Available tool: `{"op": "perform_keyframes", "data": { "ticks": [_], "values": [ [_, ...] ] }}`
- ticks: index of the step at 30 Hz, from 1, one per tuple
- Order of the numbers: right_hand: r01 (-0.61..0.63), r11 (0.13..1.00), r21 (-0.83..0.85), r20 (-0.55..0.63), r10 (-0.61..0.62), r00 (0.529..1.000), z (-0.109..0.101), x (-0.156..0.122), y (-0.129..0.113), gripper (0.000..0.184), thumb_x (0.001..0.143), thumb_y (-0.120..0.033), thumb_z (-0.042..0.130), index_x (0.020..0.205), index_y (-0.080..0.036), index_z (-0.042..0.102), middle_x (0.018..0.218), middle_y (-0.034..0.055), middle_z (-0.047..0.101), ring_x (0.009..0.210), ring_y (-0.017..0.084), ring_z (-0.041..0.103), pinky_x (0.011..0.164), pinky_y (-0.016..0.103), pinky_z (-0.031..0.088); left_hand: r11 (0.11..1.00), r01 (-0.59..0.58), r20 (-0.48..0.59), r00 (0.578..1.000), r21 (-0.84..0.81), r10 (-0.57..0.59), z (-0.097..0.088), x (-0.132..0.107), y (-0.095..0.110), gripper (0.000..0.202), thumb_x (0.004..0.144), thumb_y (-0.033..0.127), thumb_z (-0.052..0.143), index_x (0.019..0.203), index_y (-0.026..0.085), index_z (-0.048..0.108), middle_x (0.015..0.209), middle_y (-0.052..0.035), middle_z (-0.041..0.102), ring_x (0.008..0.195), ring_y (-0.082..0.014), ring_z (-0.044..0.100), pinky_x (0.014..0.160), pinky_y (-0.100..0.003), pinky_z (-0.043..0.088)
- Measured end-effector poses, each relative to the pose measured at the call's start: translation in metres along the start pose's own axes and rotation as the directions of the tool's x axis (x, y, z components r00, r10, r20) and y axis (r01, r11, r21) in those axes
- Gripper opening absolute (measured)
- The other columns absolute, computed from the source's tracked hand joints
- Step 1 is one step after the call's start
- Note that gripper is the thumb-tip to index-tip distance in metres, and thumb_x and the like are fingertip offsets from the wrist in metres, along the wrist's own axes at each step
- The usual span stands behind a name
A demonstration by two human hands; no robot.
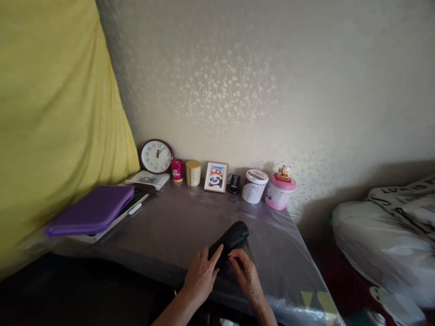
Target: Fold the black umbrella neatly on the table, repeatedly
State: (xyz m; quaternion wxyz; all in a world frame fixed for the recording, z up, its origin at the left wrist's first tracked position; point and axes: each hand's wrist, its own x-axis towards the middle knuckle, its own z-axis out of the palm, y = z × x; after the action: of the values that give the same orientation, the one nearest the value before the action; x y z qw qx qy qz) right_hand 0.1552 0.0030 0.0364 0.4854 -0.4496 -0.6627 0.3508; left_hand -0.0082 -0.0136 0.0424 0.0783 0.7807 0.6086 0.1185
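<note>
A black folded umbrella (234,236) lies on the table (176,222), which is covered with clear plastic. My left hand (201,275) rests over its near end with the index finger stretched along it and the other fingers loosely curled. My right hand (245,272) sits beside the same end, fingertips pinched at the umbrella. Both hands are near the table's front edge.
Along the wall stand a round clock (157,156), a red tin (177,170), a gold tin (193,173), a framed panda picture (216,177), a white tub (254,185) and a pink tub (280,190). A purple case (93,209) lies left; yellow curtain (50,113); bagged bedding (384,244) right.
</note>
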Motion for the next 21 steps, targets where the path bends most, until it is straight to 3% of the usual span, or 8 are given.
{"op": "perform_keyframes", "data": {
  "ticks": [6, 17, 21],
  "values": [
    [-0.005, 1.000, 0.005, -0.032, 0.005, 0.999, -0.003, -0.006, -0.004, 0.018, 0.082, -0.036, 0.051, 0.081, -0.022, 0.061, 0.077, 0.0016, 0.060, 0.072, 0.016, 0.056, 0.069, 0.024, 0.044, 0.999, -0.003, 0.013, 1.000, 0.054, 0.002, -0.002, 0.000, 0.004, 0.058, 0.084, 0.016, 0.040, 0.136, 0.035, 0.022, 0.111, -0.0086, 0.049, 0.095, -0.0220, 0.053, 0.081, -0.036, 0.045],
    [-0.061, 0.997, 0.056, 0.011, 0.060, 0.998, 0.010, 0.032, -0.006, 0.021, 0.079, -0.040, 0.051, 0.078, -0.021, 0.060, 0.073, -0.0003, 0.058, 0.063, 0.014, 0.055, 0.060, 0.024, 0.045, 0.998, -0.019, 0.016, 1.000, 0.066, 0.018, -0.005, -0.002, 0.006, 0.055, 0.082, 0.012, 0.042, 0.131, 0.036, 0.033, 0.110, -0.0067, 0.049, 0.098, -0.0219, 0.053, 0.082, -0.036, 0.046],
    [0.008, 0.990, -0.140, -0.034, -0.013, 0.999, 0.016, 0.042, -0.003, 0.015, 0.077, -0.030, 0.052, 0.070, -0.021, 0.062, 0.071, 0.0011, 0.057, 0.064, 0.015, 0.055, 0.062, 0.026, 0.044, 0.995, -0.053, -0.041, 0.998, 0.084, 0.056, 0.005, -0.006, 0.002, 0.055, 0.083, 0.013, 0.042, 0.132, 0.035, 0.030, 0.122, -0.0085, 0.045, 0.108, -0.0235, 0.050, 0.087, -0.038, 0.044]
  ]
}}
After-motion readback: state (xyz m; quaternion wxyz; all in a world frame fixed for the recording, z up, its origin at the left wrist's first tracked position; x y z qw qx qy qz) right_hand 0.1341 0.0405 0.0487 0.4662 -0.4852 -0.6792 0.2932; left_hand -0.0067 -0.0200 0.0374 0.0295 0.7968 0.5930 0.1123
